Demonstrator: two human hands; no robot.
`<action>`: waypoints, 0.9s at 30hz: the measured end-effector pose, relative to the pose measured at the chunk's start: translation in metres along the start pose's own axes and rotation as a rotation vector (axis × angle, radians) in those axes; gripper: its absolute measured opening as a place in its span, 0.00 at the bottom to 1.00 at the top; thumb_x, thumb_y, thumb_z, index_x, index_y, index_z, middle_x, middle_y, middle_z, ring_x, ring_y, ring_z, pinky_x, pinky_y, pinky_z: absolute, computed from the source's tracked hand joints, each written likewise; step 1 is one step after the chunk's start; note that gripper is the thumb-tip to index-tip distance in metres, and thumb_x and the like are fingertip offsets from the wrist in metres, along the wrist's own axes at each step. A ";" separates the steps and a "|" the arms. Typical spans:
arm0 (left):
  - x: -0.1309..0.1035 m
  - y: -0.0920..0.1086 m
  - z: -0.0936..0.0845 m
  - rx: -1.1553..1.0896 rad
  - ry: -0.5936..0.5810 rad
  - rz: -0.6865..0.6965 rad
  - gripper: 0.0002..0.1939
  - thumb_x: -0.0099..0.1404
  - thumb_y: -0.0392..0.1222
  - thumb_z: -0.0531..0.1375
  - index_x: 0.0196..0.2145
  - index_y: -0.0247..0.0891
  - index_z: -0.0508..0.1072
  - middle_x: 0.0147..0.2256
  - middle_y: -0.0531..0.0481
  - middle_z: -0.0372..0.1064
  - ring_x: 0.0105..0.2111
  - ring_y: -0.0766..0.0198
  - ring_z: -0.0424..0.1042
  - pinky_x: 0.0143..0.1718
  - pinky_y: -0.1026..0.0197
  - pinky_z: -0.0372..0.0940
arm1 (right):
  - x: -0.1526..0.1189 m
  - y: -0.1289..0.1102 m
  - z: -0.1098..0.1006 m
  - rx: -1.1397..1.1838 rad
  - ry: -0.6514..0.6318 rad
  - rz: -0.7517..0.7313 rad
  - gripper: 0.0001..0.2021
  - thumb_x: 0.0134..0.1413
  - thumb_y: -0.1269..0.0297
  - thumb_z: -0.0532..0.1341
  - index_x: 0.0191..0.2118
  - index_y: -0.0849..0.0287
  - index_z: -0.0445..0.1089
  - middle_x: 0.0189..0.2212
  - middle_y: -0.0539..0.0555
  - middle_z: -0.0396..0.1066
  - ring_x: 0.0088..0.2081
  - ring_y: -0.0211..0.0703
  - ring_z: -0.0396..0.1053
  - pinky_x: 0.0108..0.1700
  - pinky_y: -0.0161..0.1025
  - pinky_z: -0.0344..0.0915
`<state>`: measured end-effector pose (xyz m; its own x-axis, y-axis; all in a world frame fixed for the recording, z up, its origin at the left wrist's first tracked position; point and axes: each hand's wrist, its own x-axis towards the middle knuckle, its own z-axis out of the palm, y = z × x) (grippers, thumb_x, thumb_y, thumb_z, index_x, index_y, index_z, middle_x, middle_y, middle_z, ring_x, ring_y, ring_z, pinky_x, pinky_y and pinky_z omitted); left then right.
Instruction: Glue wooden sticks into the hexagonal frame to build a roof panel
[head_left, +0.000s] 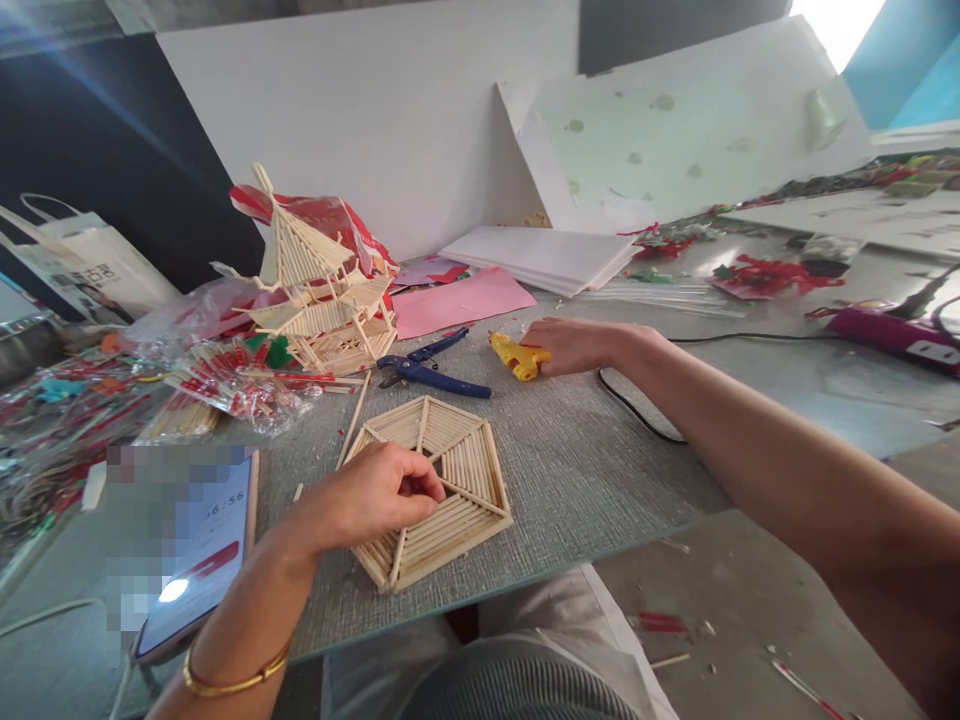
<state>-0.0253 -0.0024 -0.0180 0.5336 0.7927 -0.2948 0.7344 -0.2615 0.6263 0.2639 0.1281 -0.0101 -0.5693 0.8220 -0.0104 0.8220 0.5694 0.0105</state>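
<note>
Fingers of right hand point(566, 345) touch yellow glue gun point(519, 357)

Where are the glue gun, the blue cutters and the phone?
Glue gun point(517, 356): head view, on its yellow body.
Blue cutters point(452, 381): head view, on a handle.
Phone point(219, 548): head view, on its screen.

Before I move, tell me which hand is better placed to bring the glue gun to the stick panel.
Right, I'd judge: the right hand grips the yellow glue gun, while the left hand rests on the stick panel.

Matt wooden stick panel point(469, 470).
</note>
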 end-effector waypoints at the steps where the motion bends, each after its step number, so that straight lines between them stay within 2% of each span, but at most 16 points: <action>1: 0.000 0.000 0.000 -0.021 0.006 0.005 0.09 0.55 0.42 0.56 0.31 0.37 0.75 0.26 0.52 0.70 0.26 0.67 0.65 0.27 0.66 0.58 | 0.000 0.000 0.000 -0.021 -0.035 -0.027 0.11 0.41 0.69 0.61 0.36 0.63 0.69 0.36 0.58 0.69 0.39 0.46 0.64 0.39 0.39 0.56; 3: -0.001 0.000 -0.002 -0.091 0.043 0.022 0.09 0.54 0.43 0.57 0.30 0.37 0.74 0.25 0.52 0.69 0.26 0.68 0.64 0.27 0.65 0.58 | 0.001 0.002 0.000 -0.058 -0.067 -0.055 0.13 0.42 0.70 0.59 0.38 0.64 0.68 0.39 0.60 0.67 0.40 0.47 0.64 0.39 0.39 0.56; 5: -0.002 0.002 -0.005 -0.195 0.115 0.043 0.08 0.54 0.43 0.59 0.29 0.36 0.73 0.24 0.53 0.67 0.25 0.68 0.63 0.27 0.66 0.57 | 0.002 0.003 0.000 -0.067 -0.011 -0.024 0.15 0.41 0.69 0.58 0.40 0.64 0.66 0.39 0.60 0.66 0.39 0.47 0.64 0.37 0.39 0.57; 7: -0.004 0.004 -0.008 -0.323 0.190 0.075 0.08 0.53 0.42 0.60 0.29 0.36 0.71 0.24 0.54 0.65 0.25 0.70 0.61 0.26 0.66 0.56 | 0.002 0.004 0.000 -0.052 0.089 0.000 0.16 0.41 0.68 0.58 0.41 0.64 0.65 0.39 0.59 0.65 0.37 0.46 0.64 0.36 0.39 0.57; 10: -0.004 0.006 -0.010 -0.508 0.299 0.108 0.08 0.52 0.42 0.61 0.29 0.36 0.70 0.24 0.55 0.63 0.23 0.72 0.58 0.23 0.68 0.54 | 0.002 0.001 -0.004 -0.004 0.316 -0.031 0.15 0.44 0.67 0.57 0.41 0.63 0.64 0.37 0.58 0.65 0.36 0.45 0.64 0.36 0.39 0.58; 13: -0.001 0.005 -0.008 -0.639 0.402 0.098 0.08 0.52 0.42 0.62 0.28 0.36 0.69 0.23 0.55 0.63 0.20 0.74 0.56 0.20 0.69 0.52 | -0.002 -0.012 -0.011 0.075 0.547 -0.200 0.08 0.48 0.66 0.55 0.36 0.62 0.63 0.33 0.57 0.65 0.34 0.42 0.63 0.36 0.38 0.58; 16: 0.005 0.002 -0.006 -0.714 0.535 0.124 0.09 0.50 0.42 0.63 0.28 0.35 0.69 0.23 0.55 0.63 0.20 0.74 0.56 0.19 0.69 0.52 | -0.011 -0.034 -0.020 0.197 0.672 -0.396 0.09 0.54 0.60 0.56 0.33 0.61 0.63 0.29 0.54 0.64 0.30 0.38 0.61 0.33 0.37 0.58; 20: 0.012 -0.001 -0.005 -0.699 0.732 0.188 0.11 0.49 0.42 0.65 0.30 0.35 0.71 0.24 0.54 0.65 0.23 0.72 0.61 0.22 0.69 0.56 | -0.027 -0.061 -0.031 0.307 0.638 -0.550 0.12 0.54 0.57 0.58 0.33 0.62 0.64 0.26 0.52 0.63 0.28 0.35 0.59 0.30 0.34 0.57; 23: 0.015 -0.003 -0.004 -0.639 0.806 0.194 0.10 0.50 0.42 0.64 0.31 0.35 0.73 0.26 0.52 0.69 0.25 0.70 0.64 0.26 0.68 0.59 | -0.033 -0.072 -0.032 0.335 0.568 -0.599 0.13 0.54 0.55 0.58 0.33 0.63 0.63 0.26 0.51 0.62 0.27 0.34 0.58 0.29 0.33 0.56; 27: 0.017 -0.007 -0.003 -0.595 0.855 0.174 0.10 0.50 0.43 0.64 0.30 0.36 0.73 0.27 0.52 0.70 0.27 0.68 0.66 0.30 0.66 0.62 | -0.033 -0.074 -0.027 0.326 0.507 -0.628 0.15 0.54 0.54 0.58 0.32 0.63 0.63 0.25 0.51 0.61 0.27 0.33 0.56 0.29 0.33 0.55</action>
<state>-0.0225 0.0147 -0.0254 -0.0312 0.9551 0.2946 0.2282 -0.2802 0.9324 0.2210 0.0590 0.0165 -0.7929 0.3025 0.5289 0.2729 0.9524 -0.1355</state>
